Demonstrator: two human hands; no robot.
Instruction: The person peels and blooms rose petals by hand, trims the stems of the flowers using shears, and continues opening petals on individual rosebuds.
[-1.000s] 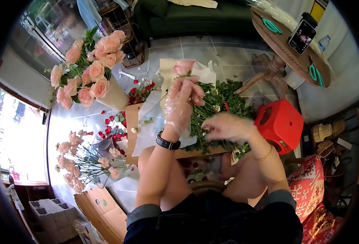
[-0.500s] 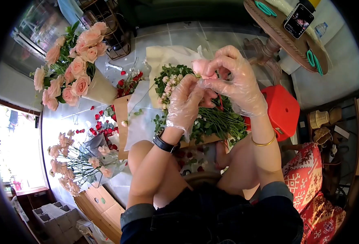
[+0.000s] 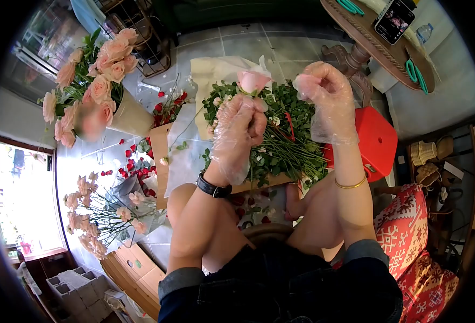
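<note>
A pink rose [image 3: 253, 82] stands upright just above my left hand [image 3: 239, 125], whose gloved fingers are closed round its stem. My right hand [image 3: 328, 91], also in a clear plastic glove, is raised to the right of the bloom, apart from it. Its fingers are curled together, with a small pale pink piece, seemingly a petal, at the tips. Below both hands lies a bundle of green stems and leaves [image 3: 286, 148] on paper and cardboard, with small pale blooms at its left side and a red tie across it.
A vase [image 3: 132, 116] of pink roses is at the upper left, with paler roses [image 3: 86, 215] below it. Red petals [image 3: 135, 161] litter the floor. A red stool [image 3: 377, 142] stands right. The wooden table [image 3: 366, 40] holds scissors [image 3: 416, 75] and a phone [image 3: 394, 21].
My right hand reached up to the rose and then drew away to the right with a pale pink piece at its fingertips. My left hand still holds the rose.
</note>
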